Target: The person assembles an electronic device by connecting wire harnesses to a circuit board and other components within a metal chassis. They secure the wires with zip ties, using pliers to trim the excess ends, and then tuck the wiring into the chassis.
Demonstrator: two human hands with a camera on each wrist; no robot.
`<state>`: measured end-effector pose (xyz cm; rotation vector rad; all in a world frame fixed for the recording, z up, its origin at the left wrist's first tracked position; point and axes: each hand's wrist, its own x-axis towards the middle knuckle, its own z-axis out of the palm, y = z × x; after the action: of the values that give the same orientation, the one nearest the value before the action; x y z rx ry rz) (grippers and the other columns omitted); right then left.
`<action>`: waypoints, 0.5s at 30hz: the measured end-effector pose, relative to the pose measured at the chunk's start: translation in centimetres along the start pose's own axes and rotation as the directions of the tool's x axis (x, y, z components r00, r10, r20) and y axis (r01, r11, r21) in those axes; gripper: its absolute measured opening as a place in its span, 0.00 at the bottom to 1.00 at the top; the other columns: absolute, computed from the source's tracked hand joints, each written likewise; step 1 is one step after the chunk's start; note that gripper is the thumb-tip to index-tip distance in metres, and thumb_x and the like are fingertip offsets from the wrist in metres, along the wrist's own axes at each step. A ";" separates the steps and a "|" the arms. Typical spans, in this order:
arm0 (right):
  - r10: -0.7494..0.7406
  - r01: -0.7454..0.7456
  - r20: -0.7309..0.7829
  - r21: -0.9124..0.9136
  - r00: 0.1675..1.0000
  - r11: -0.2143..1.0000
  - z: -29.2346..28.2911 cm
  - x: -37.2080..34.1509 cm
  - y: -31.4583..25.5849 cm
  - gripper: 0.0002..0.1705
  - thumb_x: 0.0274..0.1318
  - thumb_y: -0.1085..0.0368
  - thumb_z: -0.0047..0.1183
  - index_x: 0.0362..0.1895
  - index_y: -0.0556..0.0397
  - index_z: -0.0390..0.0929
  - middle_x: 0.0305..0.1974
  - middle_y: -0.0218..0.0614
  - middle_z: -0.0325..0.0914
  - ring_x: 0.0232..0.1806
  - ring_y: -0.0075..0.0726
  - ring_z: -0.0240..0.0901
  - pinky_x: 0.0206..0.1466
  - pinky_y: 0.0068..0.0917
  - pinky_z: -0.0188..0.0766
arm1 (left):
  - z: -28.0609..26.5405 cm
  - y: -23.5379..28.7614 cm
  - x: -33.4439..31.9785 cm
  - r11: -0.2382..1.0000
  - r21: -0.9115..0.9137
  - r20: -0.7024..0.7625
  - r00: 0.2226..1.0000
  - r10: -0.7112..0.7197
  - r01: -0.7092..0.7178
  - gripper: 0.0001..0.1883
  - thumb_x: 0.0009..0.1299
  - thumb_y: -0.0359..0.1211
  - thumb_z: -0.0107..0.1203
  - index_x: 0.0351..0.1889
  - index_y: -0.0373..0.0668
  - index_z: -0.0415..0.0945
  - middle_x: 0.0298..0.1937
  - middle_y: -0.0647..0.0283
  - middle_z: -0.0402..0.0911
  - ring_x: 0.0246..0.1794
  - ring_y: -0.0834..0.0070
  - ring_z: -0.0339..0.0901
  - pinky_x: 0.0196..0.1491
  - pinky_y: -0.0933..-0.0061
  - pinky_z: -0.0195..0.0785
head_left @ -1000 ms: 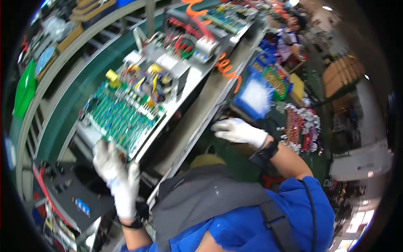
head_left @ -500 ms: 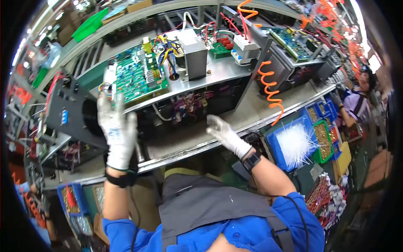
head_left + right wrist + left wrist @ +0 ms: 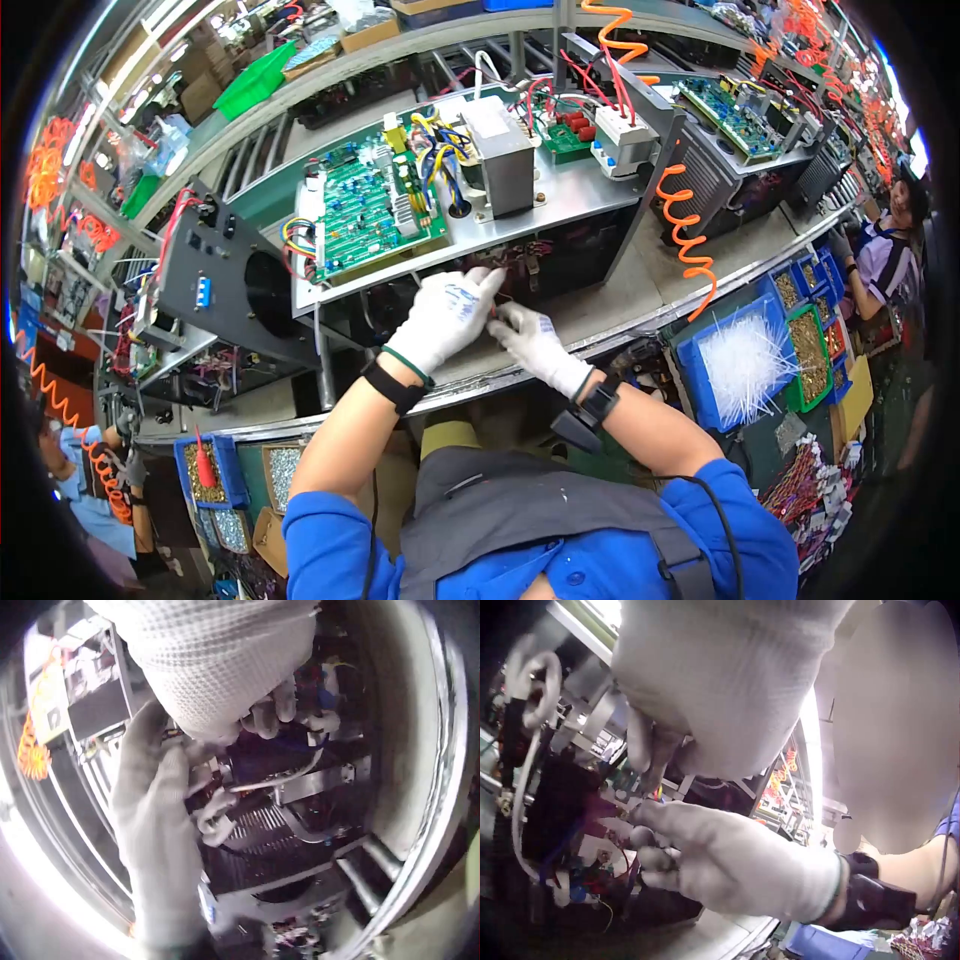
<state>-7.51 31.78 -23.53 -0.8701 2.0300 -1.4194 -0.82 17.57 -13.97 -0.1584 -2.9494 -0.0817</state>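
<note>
Both white-gloved hands meet in front of the open lower side of a metal power unit (image 3: 575, 205). My left hand (image 3: 445, 318) reaches in from the left, its fingertips close to those of my right hand (image 3: 540, 350). In the left wrist view the right hand (image 3: 735, 855) has curled fingers, with a small red-and-yellow piece (image 3: 658, 795) right at its fingertips; I cannot tell its kind. In the right wrist view the left hand (image 3: 157, 817) extends its fingers beside a white cable (image 3: 277, 780). A green circuit board (image 3: 365, 225) and a grey boxed component (image 3: 505, 160) sit on top of the unit.
A black panel (image 3: 225, 285) with a round opening stands left of the unit. An orange coiled hose (image 3: 685, 230) hangs on the right, before a second unit (image 3: 735, 115). Blue bins of white strips (image 3: 745, 350) and small parts flank the bench's metal front edge (image 3: 470, 380).
The left hand has moved right from the unit's left end and now meets the right hand at its front. The head view has turned and levelled.
</note>
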 end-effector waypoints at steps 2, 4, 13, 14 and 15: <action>0.074 -0.076 0.064 0.025 0.995 0.997 -0.7 -0.9 -0.9 0.13 0.62 0.57 0.48 0.41 0.53 0.75 0.23 0.42 0.73 0.24 0.37 0.74 0.30 0.34 0.70 | 1.3 -1.2 -0.7 0.996 -0.084 0.031 0.999 -0.024 0.027 0.12 0.63 0.34 0.54 0.44 0.46 0.77 0.38 0.58 0.77 0.33 0.58 0.78 0.35 0.58 0.71; -0.030 0.030 0.025 -0.020 0.999 0.999 -1.1 -1.0 -1.8 0.14 0.62 0.57 0.48 0.43 0.54 0.74 0.23 0.42 0.72 0.22 0.38 0.72 0.28 0.34 0.69 | 1.3 -0.5 -1.7 0.996 -0.085 -0.042 0.999 -0.020 0.017 0.11 0.62 0.36 0.56 0.42 0.46 0.78 0.37 0.59 0.76 0.33 0.59 0.78 0.35 0.58 0.70; -0.213 0.192 -0.161 -0.137 0.964 0.972 -3.0 -0.3 -1.1 0.11 0.54 0.63 0.56 0.42 0.51 0.78 0.35 0.40 0.77 0.39 0.39 0.75 0.45 0.31 0.71 | 1.4 1.3 -1.4 0.994 -0.099 -0.271 0.960 -0.072 0.047 0.07 0.61 0.34 0.58 0.25 0.41 0.76 0.30 0.55 0.75 0.31 0.56 0.76 0.34 0.57 0.69; -0.213 0.183 -0.169 -0.179 0.962 0.967 -3.8 -0.1 -1.3 0.13 0.53 0.61 0.57 0.43 0.50 0.78 0.39 0.41 0.77 0.44 0.43 0.74 0.48 0.34 0.70 | 1.7 1.7 -0.7 0.982 -0.171 -0.296 0.947 -0.124 0.075 0.07 0.61 0.33 0.57 0.25 0.40 0.75 0.30 0.55 0.75 0.29 0.55 0.76 0.34 0.55 0.69; -0.253 0.219 -0.193 -0.178 0.948 0.959 -4.3 0.0 -1.4 0.13 0.53 0.62 0.57 0.43 0.50 0.78 0.39 0.41 0.77 0.44 0.44 0.74 0.48 0.34 0.70 | 1.8 1.9 0.0 0.986 -0.158 -0.296 0.949 -0.107 0.061 0.07 0.61 0.33 0.57 0.25 0.40 0.75 0.30 0.55 0.75 0.29 0.55 0.76 0.34 0.55 0.69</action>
<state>-10.32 34.15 -20.83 -1.1002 2.2838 -1.5565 -0.94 19.59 -15.70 -0.0351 -2.6406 -0.3077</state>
